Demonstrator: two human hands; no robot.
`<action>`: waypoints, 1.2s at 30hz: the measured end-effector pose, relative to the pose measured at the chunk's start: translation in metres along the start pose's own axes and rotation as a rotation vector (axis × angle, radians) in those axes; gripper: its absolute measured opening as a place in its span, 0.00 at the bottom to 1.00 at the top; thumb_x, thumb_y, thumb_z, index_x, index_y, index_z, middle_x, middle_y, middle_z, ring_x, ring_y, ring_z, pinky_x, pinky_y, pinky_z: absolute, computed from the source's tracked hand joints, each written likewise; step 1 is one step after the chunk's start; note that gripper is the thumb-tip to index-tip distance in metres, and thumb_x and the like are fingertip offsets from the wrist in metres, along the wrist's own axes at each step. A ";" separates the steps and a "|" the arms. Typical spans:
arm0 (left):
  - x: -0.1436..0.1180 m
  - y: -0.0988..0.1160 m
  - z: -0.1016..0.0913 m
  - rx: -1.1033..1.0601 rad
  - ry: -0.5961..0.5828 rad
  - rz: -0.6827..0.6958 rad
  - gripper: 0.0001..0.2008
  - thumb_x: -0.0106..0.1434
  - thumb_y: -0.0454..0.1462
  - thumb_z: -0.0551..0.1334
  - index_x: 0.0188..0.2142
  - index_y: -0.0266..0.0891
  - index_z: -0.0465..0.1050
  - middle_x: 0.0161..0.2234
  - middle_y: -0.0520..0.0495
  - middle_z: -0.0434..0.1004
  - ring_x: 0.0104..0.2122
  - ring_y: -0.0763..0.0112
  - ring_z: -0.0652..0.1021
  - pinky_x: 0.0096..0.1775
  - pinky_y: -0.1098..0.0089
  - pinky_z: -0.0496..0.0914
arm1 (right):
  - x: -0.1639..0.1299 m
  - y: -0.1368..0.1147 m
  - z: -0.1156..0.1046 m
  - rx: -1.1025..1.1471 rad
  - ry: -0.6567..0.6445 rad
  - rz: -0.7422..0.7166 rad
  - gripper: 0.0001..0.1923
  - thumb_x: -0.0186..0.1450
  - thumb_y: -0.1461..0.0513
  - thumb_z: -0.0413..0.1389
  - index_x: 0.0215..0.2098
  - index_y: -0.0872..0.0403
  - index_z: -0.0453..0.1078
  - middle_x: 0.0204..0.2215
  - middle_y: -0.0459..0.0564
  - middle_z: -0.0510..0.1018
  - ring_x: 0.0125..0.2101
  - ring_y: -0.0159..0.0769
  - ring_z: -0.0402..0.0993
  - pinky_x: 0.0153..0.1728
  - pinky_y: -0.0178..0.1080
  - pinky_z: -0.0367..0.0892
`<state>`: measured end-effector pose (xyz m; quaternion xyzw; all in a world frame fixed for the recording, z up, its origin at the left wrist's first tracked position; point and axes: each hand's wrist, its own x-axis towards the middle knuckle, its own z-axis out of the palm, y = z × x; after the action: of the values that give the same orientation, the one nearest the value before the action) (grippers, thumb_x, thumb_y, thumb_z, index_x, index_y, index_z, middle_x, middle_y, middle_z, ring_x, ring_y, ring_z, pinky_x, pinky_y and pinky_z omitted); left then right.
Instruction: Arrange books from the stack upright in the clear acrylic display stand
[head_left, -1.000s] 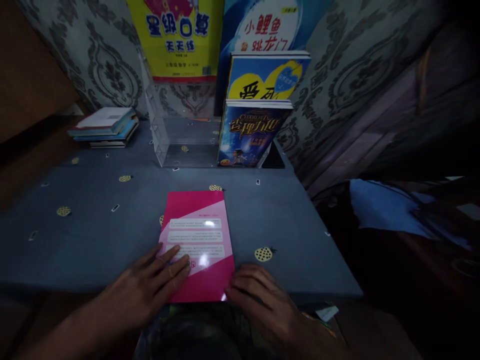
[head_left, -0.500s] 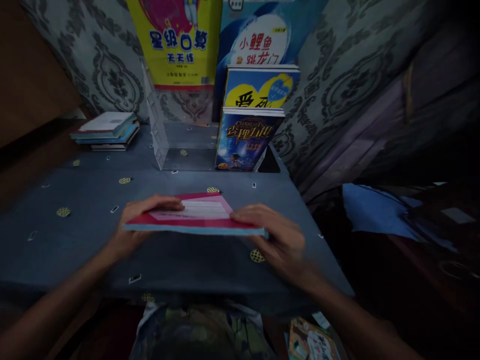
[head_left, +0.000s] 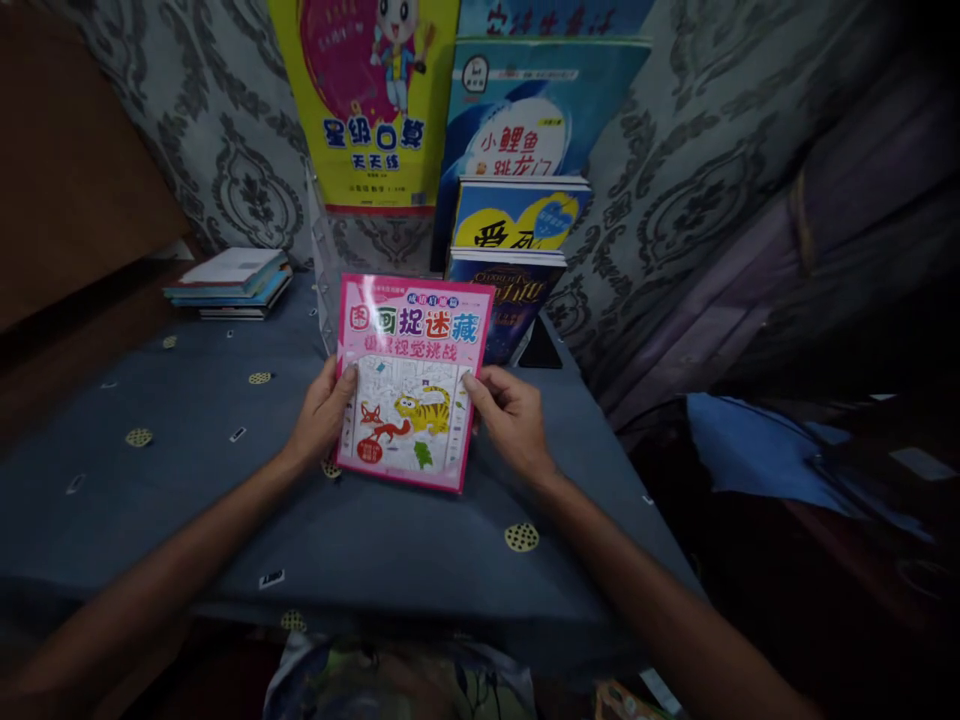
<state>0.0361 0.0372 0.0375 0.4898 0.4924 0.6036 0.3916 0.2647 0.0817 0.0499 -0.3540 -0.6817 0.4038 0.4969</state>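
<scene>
A pink picture book (head_left: pixel 409 400) with a fox and a tiger on its cover is held upright in front of me, its cover facing my eyes. My left hand (head_left: pixel 322 412) grips its left edge, thumb on the cover. On the opposite edge, my right hand (head_left: pixel 514 415) closes round the book in the same way; the fingers behind it are hidden. Just beyond is a clear acrylic book stand (head_left: pixel 321 255). It carries a yellow workbook (head_left: pixel 375 150) on the left. On its right side stand a teal book (head_left: pixel 517 110), a blue-and-yellow book (head_left: pixel 517 215) and a dark blue book (head_left: pixel 517 300), partly covered by the pink one.
A small pile of books (head_left: pixel 229 280) lies at the table's back left. A dark flat object (head_left: pixel 541 345) leans beside the stand. The table (head_left: pixel 187 500) wears a blue-grey cloth. Patterned wall covering (head_left: pixel 247 180) rises behind; blue fabric (head_left: pixel 750 450) lies off to the right.
The pink book has tipped from nearly flat to upright, so its cover faces me, and it is closer to the stand. Both hands have moved with it, now gripping its side edges.
</scene>
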 end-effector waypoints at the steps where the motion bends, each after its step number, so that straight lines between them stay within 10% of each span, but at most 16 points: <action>1: -0.002 -0.002 0.002 -0.020 -0.003 -0.035 0.23 0.66 0.52 0.60 0.53 0.42 0.66 0.45 0.43 0.81 0.42 0.62 0.82 0.42 0.62 0.78 | -0.002 0.003 0.000 0.030 -0.022 0.063 0.20 0.65 0.46 0.55 0.28 0.53 0.68 0.19 0.41 0.71 0.17 0.28 0.65 0.17 0.32 0.62; 7: -0.009 -0.017 -0.013 0.137 -0.133 -0.189 0.27 0.59 0.52 0.66 0.50 0.38 0.65 0.37 0.44 0.82 0.30 0.64 0.81 0.30 0.67 0.76 | -0.012 0.035 0.000 0.093 -0.194 0.381 0.25 0.57 0.42 0.60 0.22 0.52 0.63 0.14 0.39 0.69 0.12 0.26 0.63 0.12 0.30 0.61; 13: 0.001 -0.008 -0.035 0.953 -0.200 0.003 0.21 0.66 0.48 0.58 0.50 0.36 0.73 0.22 0.49 0.76 0.23 0.62 0.77 0.27 0.68 0.68 | -0.010 0.047 0.002 0.063 -0.257 0.465 0.22 0.57 0.45 0.60 0.21 0.52 0.63 0.14 0.40 0.71 0.11 0.27 0.65 0.10 0.30 0.61; 18: 0.008 0.000 -0.027 1.431 -0.228 0.160 0.16 0.70 0.41 0.52 0.50 0.40 0.73 0.39 0.41 0.81 0.37 0.59 0.80 0.35 0.66 0.70 | -0.006 0.045 0.000 -0.114 -0.286 0.479 0.19 0.60 0.49 0.58 0.21 0.52 0.64 0.10 0.40 0.68 0.09 0.28 0.63 0.11 0.31 0.57; 29: 0.039 -0.039 -0.031 1.174 -0.209 0.291 0.15 0.68 0.35 0.51 0.50 0.36 0.70 0.44 0.39 0.78 0.45 0.57 0.77 0.48 0.58 0.71 | -0.007 0.036 0.000 -0.767 -0.177 -0.074 0.13 0.69 0.59 0.52 0.29 0.52 0.73 0.21 0.47 0.78 0.22 0.35 0.73 0.27 0.36 0.61; 36: 0.037 -0.048 -0.035 1.026 -0.180 0.322 0.19 0.66 0.32 0.53 0.56 0.36 0.63 0.52 0.38 0.77 0.53 0.57 0.75 0.55 0.55 0.68 | 0.021 0.028 0.066 -0.675 -0.529 -0.401 0.16 0.72 0.66 0.46 0.53 0.58 0.71 0.53 0.60 0.78 0.55 0.43 0.73 0.57 0.47 0.67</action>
<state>-0.0063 0.0748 -0.0032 0.7370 0.6071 0.2936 0.0457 0.1983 0.0990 0.0213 -0.2420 -0.9329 0.1320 0.2316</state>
